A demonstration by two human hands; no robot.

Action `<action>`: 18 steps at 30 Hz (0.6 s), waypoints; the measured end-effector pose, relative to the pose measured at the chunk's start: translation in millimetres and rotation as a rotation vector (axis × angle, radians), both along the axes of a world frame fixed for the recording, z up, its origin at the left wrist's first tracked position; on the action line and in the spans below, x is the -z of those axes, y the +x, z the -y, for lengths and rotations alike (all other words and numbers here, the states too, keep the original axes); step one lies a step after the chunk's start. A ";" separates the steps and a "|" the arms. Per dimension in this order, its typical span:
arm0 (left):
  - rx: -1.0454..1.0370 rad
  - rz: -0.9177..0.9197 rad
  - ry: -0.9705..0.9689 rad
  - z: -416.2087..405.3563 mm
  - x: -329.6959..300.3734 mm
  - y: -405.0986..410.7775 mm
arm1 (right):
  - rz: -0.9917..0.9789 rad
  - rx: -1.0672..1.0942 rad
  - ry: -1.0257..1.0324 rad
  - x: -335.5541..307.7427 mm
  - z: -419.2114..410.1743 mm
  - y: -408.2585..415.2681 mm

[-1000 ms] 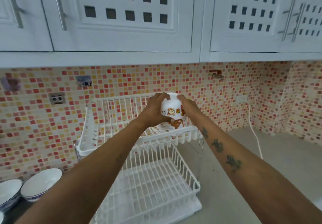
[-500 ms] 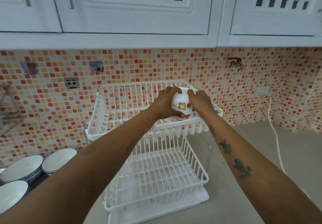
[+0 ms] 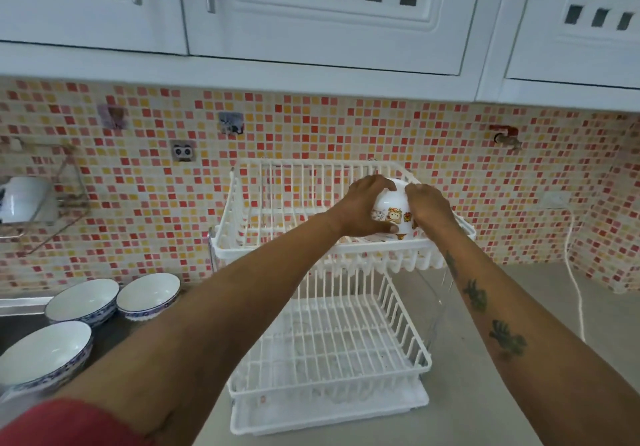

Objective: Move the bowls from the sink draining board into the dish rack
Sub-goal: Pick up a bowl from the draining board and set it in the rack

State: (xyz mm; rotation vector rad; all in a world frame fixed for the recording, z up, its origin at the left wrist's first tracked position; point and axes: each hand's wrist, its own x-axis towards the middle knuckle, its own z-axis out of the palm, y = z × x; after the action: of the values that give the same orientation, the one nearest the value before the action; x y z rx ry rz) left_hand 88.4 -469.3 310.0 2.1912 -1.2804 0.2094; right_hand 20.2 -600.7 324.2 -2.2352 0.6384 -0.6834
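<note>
A white bowl with cartoon prints (image 3: pixel 393 211) is held upside down in the right part of the top tier of the white two-tier dish rack (image 3: pixel 277 244). My left hand (image 3: pixel 363 208) grips its left side and my right hand (image 3: pixel 427 206) grips its right side. Whether the bowl's rim rests on the wires I cannot tell. Three white bowls with blue patterned rims stand upright on the dark draining board at the lower left: one at the back (image 3: pixel 83 300), one beside it (image 3: pixel 147 295), one nearest me (image 3: pixel 41 355).
The rack's lower tier (image 3: pixel 329 345) holds nothing and sits on a white drip tray on the grey counter (image 3: pixel 485 393). A white cable (image 3: pixel 575 282) hangs down the tiled wall at right. White cupboards hang overhead. A wire wall shelf (image 3: pixel 41 203) is at the far left.
Both hands have lowered the printed bowl down into the rack's top tier. The view has tilted down and left, bringing a third bowl on the draining board into sight.
</note>
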 end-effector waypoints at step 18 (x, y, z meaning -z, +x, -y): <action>-0.451 -0.103 -1.002 -199.8 -22.6 8.6 | 0.790 -0.483 0.086 -39.1 -242.9 22.8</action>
State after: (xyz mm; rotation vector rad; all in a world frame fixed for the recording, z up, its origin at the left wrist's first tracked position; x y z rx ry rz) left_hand 96.9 -269.5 332.6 1.5188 -0.4123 0.7233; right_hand 43.0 -357.8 363.4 -1.7228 -0.2505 -1.1406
